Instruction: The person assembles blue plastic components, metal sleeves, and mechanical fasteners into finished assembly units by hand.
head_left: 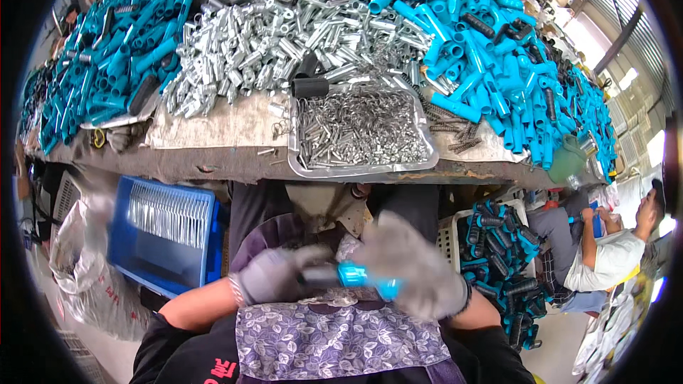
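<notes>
Over my apron I hold a teal and black tubular handle (352, 274), lying roughly level. My left hand (274, 277), in a grey glove, is closed around its black end. My right hand (420, 263), also gloved, is at the teal end; its fingers are smeared by motion, but teal shows beneath them and they appear to grip it. Just beyond my hands, at the table edge, a metal tray (363, 170) holds small springs and pins. A black sleeve (310, 87) rests on its far left rim.
Silver metal tubes (242, 50) are heaped mid-table, between teal tube piles at left (121, 64) and right (491, 64). A blue crate (160, 259) with metal rods and a white sack (92, 270) stand left. Right, a basket (447, 242) holds black-teal handles; beyond sits a person (605, 259).
</notes>
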Demonstrator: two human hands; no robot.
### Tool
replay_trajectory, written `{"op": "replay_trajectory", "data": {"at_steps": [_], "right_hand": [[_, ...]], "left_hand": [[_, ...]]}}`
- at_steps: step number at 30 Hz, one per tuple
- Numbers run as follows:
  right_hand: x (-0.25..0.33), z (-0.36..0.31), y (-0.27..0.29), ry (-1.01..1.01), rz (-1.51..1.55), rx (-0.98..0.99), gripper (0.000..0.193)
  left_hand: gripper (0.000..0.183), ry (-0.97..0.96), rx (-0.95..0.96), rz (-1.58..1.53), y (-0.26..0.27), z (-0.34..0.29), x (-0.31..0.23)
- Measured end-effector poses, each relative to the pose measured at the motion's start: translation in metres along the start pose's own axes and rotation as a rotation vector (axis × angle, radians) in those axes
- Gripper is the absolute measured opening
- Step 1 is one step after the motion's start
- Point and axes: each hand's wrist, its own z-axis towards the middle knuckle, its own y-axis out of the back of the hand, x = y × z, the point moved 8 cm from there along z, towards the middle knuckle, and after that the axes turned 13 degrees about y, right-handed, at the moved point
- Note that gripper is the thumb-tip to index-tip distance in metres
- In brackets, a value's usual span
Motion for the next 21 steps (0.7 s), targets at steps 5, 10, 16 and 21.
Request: {"op": "replay_trajectory", "data": {"at_steps": [5,10,16,21], "right_hand": [[-0.027,0.001,0.021,-0.028,-0.177,0.004,0.039],[-0.049,-0.002,0.024,-0.175,0.014,-0.102,0.041],[-0.033,0.004,0.027,-0.048,-0.022,-0.137,0.046],[-0.010,0.003,0.008,0.074,0.423,-0.178,0.035]], "left_hand": [[0.053,0.177,-0.082,-0.589,0.040,0.014,0.019],[0.073,0.179,0.340,0.111,0.004,0.004,-0.009],[0.064,0.066,0.081,-0.205,0.026,0.001,-0.008],[0.073,0.078,0.108,-0.715,0.019,0.020,0.020]]}}
